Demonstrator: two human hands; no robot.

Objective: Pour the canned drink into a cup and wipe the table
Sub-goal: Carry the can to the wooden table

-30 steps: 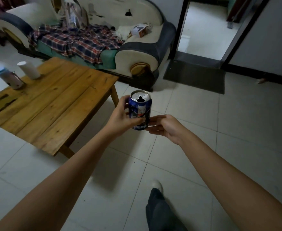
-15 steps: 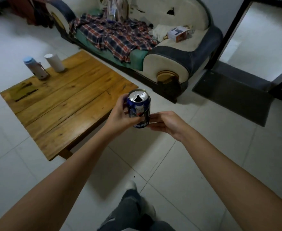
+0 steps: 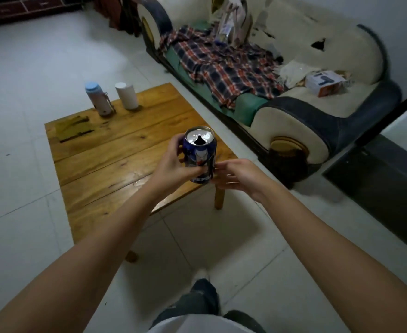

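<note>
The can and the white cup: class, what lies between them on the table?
Bare wood: the head view shows nothing between can and white cup on the table.

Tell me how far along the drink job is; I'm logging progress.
Done: the can is already open, with a hole showing in its top. In hand: the left hand grips it upright near the table, with the right hand beside its base. Left: nothing poured yet; the white cup stands at the far edge beside a bottle. The cloth lies untouched, so wiping remains.
</note>
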